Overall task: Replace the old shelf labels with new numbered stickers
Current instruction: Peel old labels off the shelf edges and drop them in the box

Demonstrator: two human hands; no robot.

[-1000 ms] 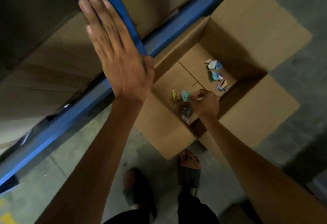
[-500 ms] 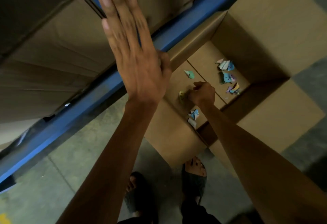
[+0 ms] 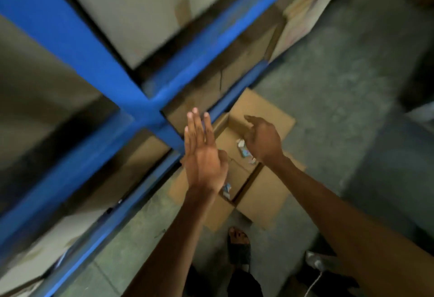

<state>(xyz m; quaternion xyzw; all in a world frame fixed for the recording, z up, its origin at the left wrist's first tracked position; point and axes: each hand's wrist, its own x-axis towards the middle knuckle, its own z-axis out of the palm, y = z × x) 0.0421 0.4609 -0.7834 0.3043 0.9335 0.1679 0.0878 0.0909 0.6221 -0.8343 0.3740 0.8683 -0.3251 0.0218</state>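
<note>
- Left hand (image 3: 204, 162) flat, empty, now off blue metal rack post (image 3: 70, 38), above open brown cardboard box (image 3: 265, 186)
- Right hand (image 3: 263, 141) risen from box, loose, empty: scrap likely binned, next label

Left hand (image 3: 204, 162), right hand (image 3: 263, 142) over box (image 3: 266, 194)

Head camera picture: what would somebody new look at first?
Probably the big blue shelf frame crossing the upper left like an X. Next, in the middle, the left hand held flat with straight fingers, and the right hand loose over the open cardboard box on the floor. Small colourful paper scraps lie inside that box.
</note>
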